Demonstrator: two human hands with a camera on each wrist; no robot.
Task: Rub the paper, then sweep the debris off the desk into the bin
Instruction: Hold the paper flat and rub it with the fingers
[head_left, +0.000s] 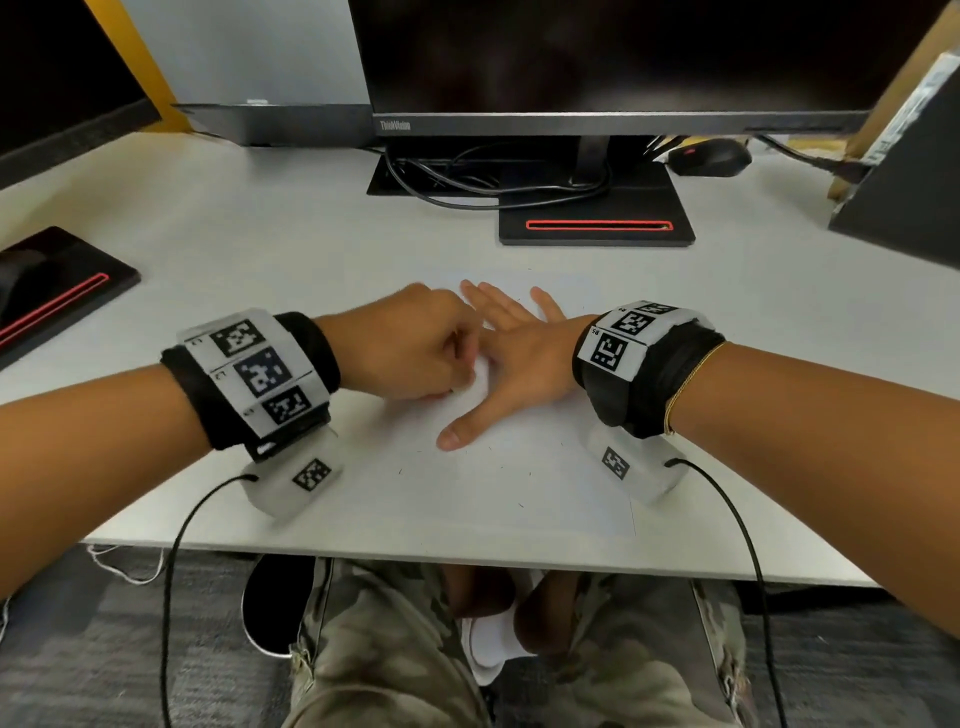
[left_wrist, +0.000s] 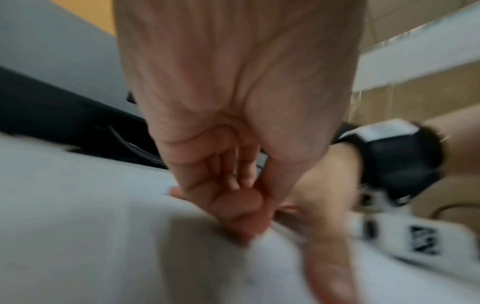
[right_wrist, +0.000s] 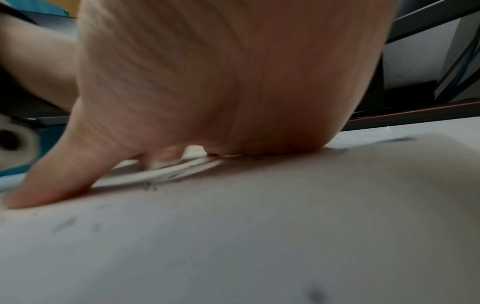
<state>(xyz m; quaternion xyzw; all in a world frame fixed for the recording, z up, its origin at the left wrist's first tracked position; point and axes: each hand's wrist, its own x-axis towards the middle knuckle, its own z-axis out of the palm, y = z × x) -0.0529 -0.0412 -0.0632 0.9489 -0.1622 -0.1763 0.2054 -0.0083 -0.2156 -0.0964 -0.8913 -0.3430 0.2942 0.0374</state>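
A white sheet of paper (head_left: 519, 483) lies on the white desk (head_left: 260, 234), near its front edge. My right hand (head_left: 519, 353) presses flat on the sheet with fingers and thumb spread. My left hand (head_left: 457, 384) is curled just left of it, fingertips pinched on a small white thing that looks like an eraser (head_left: 460, 388), down on the paper. The left wrist view is blurred; the pinched fingertips (left_wrist: 244, 216) meet beside the right hand (left_wrist: 319, 205). In the right wrist view the paper (right_wrist: 233, 236) buckles into a ridge (right_wrist: 168, 174) under the palm. Dark debris specks (right_wrist: 150, 186) dot the sheet (head_left: 519, 505).
A monitor base (head_left: 597, 228) with cables stands behind the hands, with a black mouse (head_left: 709, 156) to its right. A second monitor base (head_left: 57, 291) sits at the left and a cardboard box (head_left: 893, 156) at the right. A black round object (head_left: 270, 608) is under the desk by my knees.
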